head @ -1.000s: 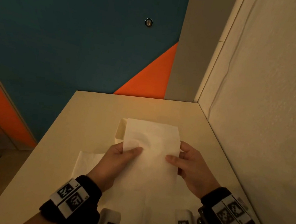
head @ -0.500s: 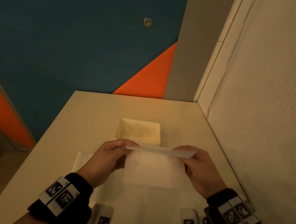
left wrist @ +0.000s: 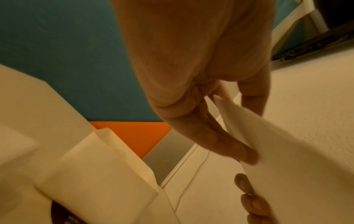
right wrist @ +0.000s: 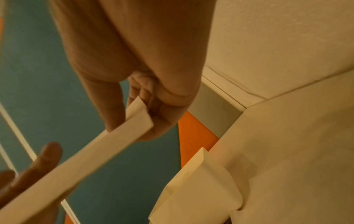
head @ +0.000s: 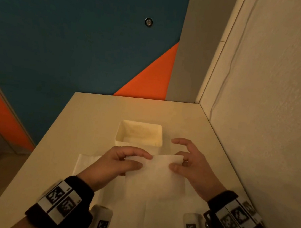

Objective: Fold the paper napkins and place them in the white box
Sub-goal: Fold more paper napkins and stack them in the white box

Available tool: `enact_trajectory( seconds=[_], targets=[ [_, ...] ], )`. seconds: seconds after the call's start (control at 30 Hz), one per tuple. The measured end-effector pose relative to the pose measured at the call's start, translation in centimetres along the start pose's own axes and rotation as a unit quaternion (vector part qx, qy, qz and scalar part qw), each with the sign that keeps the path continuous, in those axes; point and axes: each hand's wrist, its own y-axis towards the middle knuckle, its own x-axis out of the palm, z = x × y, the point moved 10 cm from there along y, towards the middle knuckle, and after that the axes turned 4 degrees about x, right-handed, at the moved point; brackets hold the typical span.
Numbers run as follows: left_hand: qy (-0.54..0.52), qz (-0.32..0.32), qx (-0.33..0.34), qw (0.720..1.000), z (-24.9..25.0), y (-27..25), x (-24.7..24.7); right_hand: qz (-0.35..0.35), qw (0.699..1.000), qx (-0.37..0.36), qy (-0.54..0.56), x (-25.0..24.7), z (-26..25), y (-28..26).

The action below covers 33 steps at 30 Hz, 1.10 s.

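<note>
Looks like a room in a home or small office, can't tell which. I'm at a plain cream table [head: 88,129] pushed into a corner, textured off-white wall [head: 276,108] filling the right of the frame. Floor [head: 61,39] across the upper left is teal w/ orange wedges, a small round metal fitting [head: 148,22] set in it top centre. Warm, dim indoor light.
</note>
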Motion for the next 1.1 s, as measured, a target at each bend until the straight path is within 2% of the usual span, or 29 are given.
enact_trajectory(
  seconds=[0.13, 0.23, 0.3, 0.37, 0.43, 0.5, 0.57, 0.63, 0.7, 0.87, 1.1],
  targets=[
    [0.085, -0.097, -0.028, 0.991, 0.0, 0.0, 1.9, -0.069, 0.992, -0.021, -0.103, 2.3, -0.7, 0.1],
    [0.166, -0.121, -0.032, 0.978, -1.2, 0.1, 2.3, -0.104, 0.984, -0.028, -0.144, 3.9, -0.2, 0.4],
    [0.153, -0.087, -0.039, 0.984, -1.9, 0.1, 1.4, -0.077, 0.988, -0.023, -0.134, 3.7, 0.7, 1.2],
    [0.141, -0.006, -0.043, 0.989, -2.5, -0.2, -0.9, -0.006, 0.989, -0.005, -0.148, 2.1, 2.2, 2.1],
    [0.099, 0.090, -0.060, 0.989, -3.5, -1.3, -3.8, 0.040, 0.973, 0.032, -0.227, 0.7, 4.5, 2.5],
    [0.079, 0.175, -0.073, 0.979, -4.5, -2.9, -6.8, 0.019, 0.937, 0.102, -0.334, 0.1, 8.0, 2.3],
    [0.110, 0.236, -0.085, 0.962, -5.6, -4.5, -9.5, -0.042, 0.881, 0.179, -0.435, 0.1, 11.9, 1.5],
    [0.132, 0.276, -0.113, 0.945, -7.2, -5.9, -11.9, -0.101, 0.825, 0.209, -0.516, 0.6, 14.6, 0.7],
    [0.172, 0.299, -0.145, 0.927, -8.9, -7.1, -14.0, -0.122, 0.794, 0.205, -0.559, 1.0, 15.7, 0.3],
    [0.299, 0.310, -0.193, 0.882, -11.0, -8.6, -16.5, -0.091, 0.778, 0.172, -0.598, 1.2, 15.8, 0.4],
    [0.313, 0.316, -0.187, 0.876, -10.8, -8.6, -16.5, -0.079, 0.771, 0.175, -0.607, 1.0, 16.0, 0.3]
  ],
)
